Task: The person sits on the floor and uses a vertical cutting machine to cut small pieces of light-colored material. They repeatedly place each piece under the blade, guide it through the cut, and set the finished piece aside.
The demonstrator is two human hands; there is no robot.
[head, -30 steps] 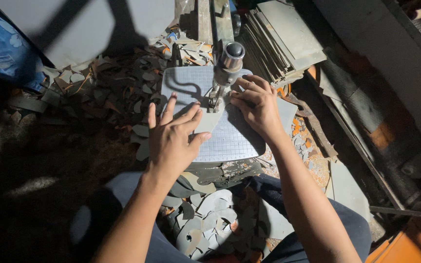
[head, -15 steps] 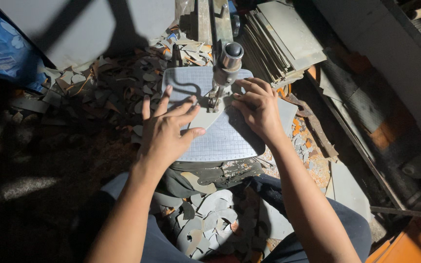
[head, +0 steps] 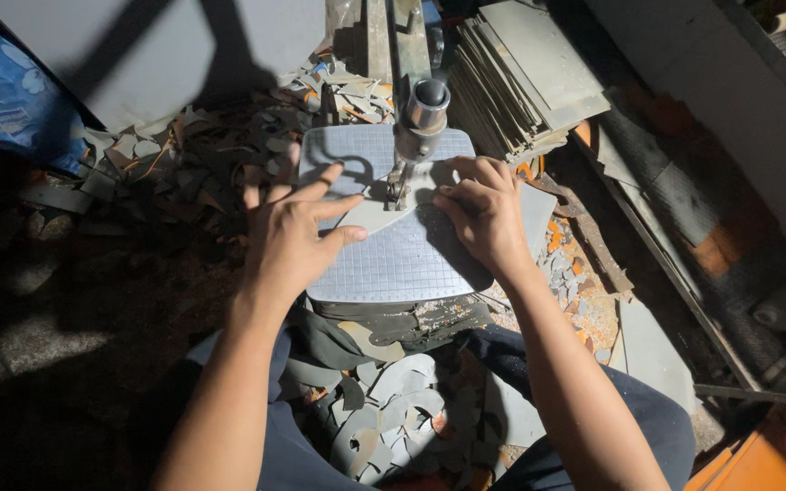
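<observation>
My left hand (head: 293, 241) lies flat with fingers spread on the grey sheet (head: 370, 216), and my right hand (head: 484, 214) presses it from three o'clock, fingers curled, neither hand clamped around it. The sheet rests on the gridded table (head: 393, 264), its edge at the blade (head: 398, 186) at twelve o'clock. I judge a slip could carry my fingertips into that blade; I see no containers, only offcuts (head: 393, 409) loose at six o'clock.

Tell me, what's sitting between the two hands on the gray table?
In the head view, a pale flat sheet piece and the machine's blade lie between the left hand and right hand.
</observation>
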